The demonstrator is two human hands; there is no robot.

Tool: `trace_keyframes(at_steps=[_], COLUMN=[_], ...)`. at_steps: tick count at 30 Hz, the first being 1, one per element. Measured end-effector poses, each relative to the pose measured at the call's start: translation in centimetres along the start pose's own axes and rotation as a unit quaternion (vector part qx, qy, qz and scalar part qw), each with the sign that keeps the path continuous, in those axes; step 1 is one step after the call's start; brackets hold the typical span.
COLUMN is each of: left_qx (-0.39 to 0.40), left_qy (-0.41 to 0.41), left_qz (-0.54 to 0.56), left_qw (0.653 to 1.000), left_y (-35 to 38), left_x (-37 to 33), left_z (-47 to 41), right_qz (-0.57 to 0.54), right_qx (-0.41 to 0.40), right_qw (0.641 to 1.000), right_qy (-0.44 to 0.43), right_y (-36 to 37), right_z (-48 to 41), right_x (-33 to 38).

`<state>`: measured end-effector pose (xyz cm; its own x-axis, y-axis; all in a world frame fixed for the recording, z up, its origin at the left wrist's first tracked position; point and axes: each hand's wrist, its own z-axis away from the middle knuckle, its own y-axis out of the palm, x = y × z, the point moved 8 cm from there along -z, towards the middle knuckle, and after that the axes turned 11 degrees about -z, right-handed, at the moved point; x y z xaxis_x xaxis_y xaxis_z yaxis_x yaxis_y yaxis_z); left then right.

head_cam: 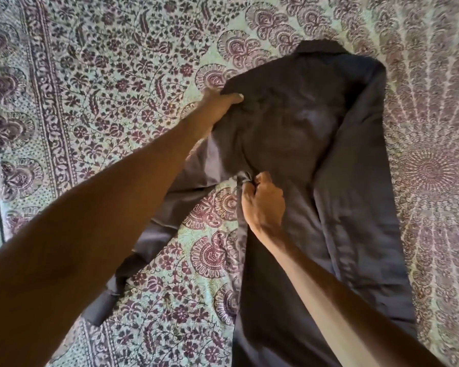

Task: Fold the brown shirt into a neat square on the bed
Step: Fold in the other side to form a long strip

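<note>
Both forearms fill the near part of the view, reaching out over the bed [117,75]. On the person's left, the left hand [220,104] grips the shoulder seam of the brown shirt [316,154], thumb on top and fingers tucked beneath the cloth. Nearer in, the right hand [263,202] is closed in a pinch on a bunch of fabric at the armpit, where the left sleeve [154,229] meets the body.

That shirt lies face down, collar at the far end, hem running toward the camera. Its far side is already turned in, the sleeve laid in a long strip down the back; the near sleeve trails loose toward the lower left, cuff [101,308] almost under the forearm.

It looks light, soft and limp (a slight sheen suggests it may slide a little on itself), so it should crease easily but will not hold a line unless flattened. Shoulder seam and side seam seem the sensible places to hold for turning this side in.

Underneath is a printed bedspread of maroon flowers and fans on pale green, smooth and flat. Little of the room shows, only a dim strip at the left edge.
</note>
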<state>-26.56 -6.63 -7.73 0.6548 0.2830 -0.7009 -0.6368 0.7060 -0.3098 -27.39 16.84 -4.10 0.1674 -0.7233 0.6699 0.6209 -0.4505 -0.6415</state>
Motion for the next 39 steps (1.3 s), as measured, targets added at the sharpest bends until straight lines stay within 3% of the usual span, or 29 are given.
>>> trace_keyframes(at_steps=[2,4,10,15,21,23,27,33,36,39], left_qx=[0.054,0.043,-0.001,-0.001,-0.014,0.015,-0.121,-0.229,-0.212,-0.134], left_qy=[-0.018,-0.006,0.046,0.040,0.035,0.036,0.082,0.210,0.261,0.284], left_qz=[0.056,0.050,-0.080,-0.077,-0.093,-0.111,-0.198,-0.421,-0.440,-0.402], left_qw=[0.997,0.998,0.996,0.996,0.995,0.993,0.969,0.852,0.833,0.860], left_y=[1.5,1.4,8.2,15.3,18.2,19.0,17.7,18.6,20.1,22.1], left_x=[-1.6,-3.1,-10.8,-11.8,-11.5,-11.5,-11.1,-5.0,0.6,7.2], left_z=[0.7,0.3,-0.6,-1.6,-2.8,-1.7,2.1,14.2,20.4,26.0], right_qz=[-0.024,-0.042,-0.042,-0.023,-0.017,-0.013,-0.033,-0.094,-0.095,-0.051], right_qx=[-0.011,-0.018,-0.059,-0.065,-0.082,-0.065,0.003,0.123,0.159,0.204], right_qw=[1.000,0.999,0.997,0.995,0.993,0.995,0.995,0.979,0.974,0.968], right_qy=[0.013,0.023,0.032,0.067,0.078,0.079,0.095,0.130,0.128,0.139], right_y=[-2.2,-3.6,-10.5,-13.6,-15.1,-15.1,-15.0,-14.3,-14.1,-13.4], right_z=[-0.1,0.2,-2.0,-3.7,-4.9,-5.0,-4.2,0.5,4.3,8.6], right_x=[-1.1,-2.0,-5.7,-10.2,-13.3,-13.8,-15.0,-17.8,-19.3,-21.6])
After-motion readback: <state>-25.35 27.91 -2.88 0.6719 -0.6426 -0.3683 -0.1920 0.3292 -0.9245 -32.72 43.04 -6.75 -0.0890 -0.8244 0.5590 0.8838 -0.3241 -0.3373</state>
